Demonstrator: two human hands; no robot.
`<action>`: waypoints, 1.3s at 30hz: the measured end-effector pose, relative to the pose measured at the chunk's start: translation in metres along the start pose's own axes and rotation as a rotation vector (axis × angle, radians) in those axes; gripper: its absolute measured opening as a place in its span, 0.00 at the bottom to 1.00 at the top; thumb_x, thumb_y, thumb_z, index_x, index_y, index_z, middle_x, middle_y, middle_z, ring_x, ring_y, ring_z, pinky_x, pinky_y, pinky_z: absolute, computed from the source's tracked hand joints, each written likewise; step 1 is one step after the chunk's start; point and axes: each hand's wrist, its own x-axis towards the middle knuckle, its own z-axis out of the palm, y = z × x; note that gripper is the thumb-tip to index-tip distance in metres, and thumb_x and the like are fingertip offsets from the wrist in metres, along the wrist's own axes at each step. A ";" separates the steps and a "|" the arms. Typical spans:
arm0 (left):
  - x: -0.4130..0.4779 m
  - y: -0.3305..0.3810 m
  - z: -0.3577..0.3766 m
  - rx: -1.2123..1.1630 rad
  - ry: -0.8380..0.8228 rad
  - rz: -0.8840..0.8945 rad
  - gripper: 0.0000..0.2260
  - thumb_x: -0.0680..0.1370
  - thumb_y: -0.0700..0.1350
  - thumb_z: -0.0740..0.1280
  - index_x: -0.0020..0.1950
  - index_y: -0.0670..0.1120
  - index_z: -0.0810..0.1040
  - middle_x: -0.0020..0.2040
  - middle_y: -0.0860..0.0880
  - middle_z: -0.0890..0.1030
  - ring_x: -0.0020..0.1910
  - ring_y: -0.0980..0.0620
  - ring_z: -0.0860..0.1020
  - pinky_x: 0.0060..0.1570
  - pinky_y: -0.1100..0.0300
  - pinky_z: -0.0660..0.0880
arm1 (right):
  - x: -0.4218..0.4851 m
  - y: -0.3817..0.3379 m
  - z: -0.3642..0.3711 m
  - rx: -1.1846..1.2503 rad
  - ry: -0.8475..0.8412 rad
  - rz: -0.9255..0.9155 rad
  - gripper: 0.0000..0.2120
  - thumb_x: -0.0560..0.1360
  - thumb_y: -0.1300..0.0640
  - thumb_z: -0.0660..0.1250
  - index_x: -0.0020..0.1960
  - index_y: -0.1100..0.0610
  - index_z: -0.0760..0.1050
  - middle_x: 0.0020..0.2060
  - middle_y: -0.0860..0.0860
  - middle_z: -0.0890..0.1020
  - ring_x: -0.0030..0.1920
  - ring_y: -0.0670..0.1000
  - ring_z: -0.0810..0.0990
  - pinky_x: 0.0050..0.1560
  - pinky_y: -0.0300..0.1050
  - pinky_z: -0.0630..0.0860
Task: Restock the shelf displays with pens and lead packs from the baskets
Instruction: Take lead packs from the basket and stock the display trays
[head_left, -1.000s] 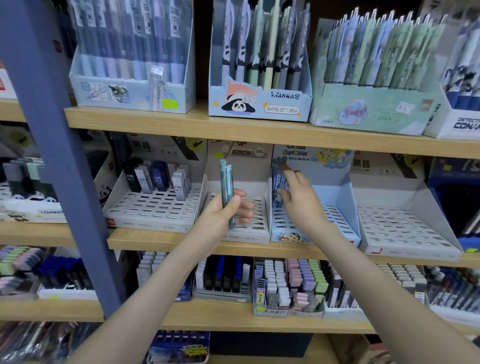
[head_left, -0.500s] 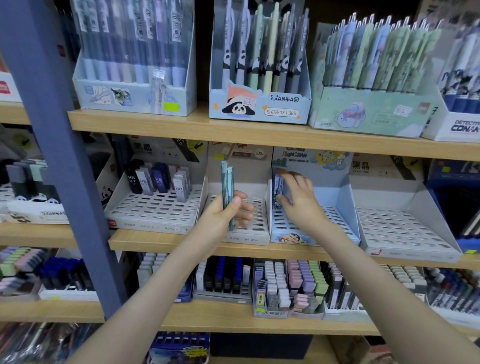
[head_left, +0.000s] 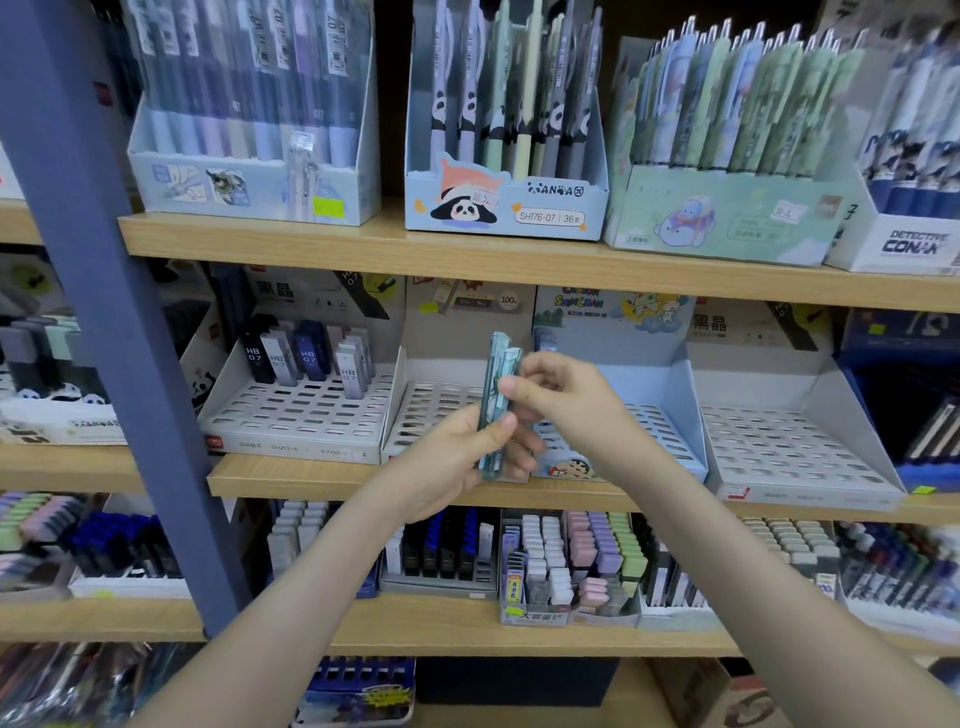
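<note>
My left hand (head_left: 457, 462) holds a small upright stack of pale blue-green lead packs (head_left: 496, 395) in front of the middle shelf. My right hand (head_left: 566, 400) has its thumb and fingertips pinched on the rightmost pack at the top of that stack. Behind the hands sits a light blue cartoon display tray (head_left: 675, 395) with slotted floor; one dark blue pack (head_left: 545, 340) stands at its back left corner. Left of it is a white slotted tray (head_left: 441, 405), partly hidden by the packs.
A grey tray (head_left: 291, 415) with several HB 0.7 lead packs sits further left, and a white slotted tray (head_left: 789, 447) stands to the right. Pen display boxes (head_left: 506, 208) line the upper shelf. A blue steel upright (head_left: 104, 312) crosses the left side.
My right hand has left the back left corner of the blue cartoon tray, where a dark pack now stands, and moved left onto the stack in my left hand.
</note>
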 end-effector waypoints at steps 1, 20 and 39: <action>0.001 0.000 0.001 0.014 0.010 -0.003 0.12 0.77 0.46 0.60 0.57 0.42 0.75 0.44 0.47 0.82 0.41 0.55 0.80 0.45 0.62 0.78 | 0.001 0.000 -0.004 0.065 0.019 0.014 0.09 0.75 0.55 0.70 0.47 0.61 0.77 0.37 0.53 0.79 0.38 0.48 0.78 0.45 0.44 0.76; 0.026 -0.005 0.007 0.251 0.267 0.019 0.06 0.83 0.41 0.58 0.48 0.45 0.73 0.33 0.53 0.81 0.26 0.60 0.70 0.30 0.68 0.68 | 0.010 0.020 -0.041 0.467 0.013 0.061 0.11 0.80 0.65 0.59 0.61 0.65 0.73 0.48 0.55 0.81 0.44 0.49 0.81 0.45 0.41 0.79; 0.034 -0.011 -0.003 0.401 0.486 0.166 0.09 0.83 0.38 0.57 0.45 0.46 0.73 0.39 0.49 0.80 0.36 0.54 0.77 0.40 0.62 0.76 | 0.032 0.044 -0.068 0.178 0.427 0.242 0.06 0.80 0.55 0.62 0.53 0.56 0.68 0.35 0.52 0.80 0.34 0.49 0.81 0.48 0.47 0.77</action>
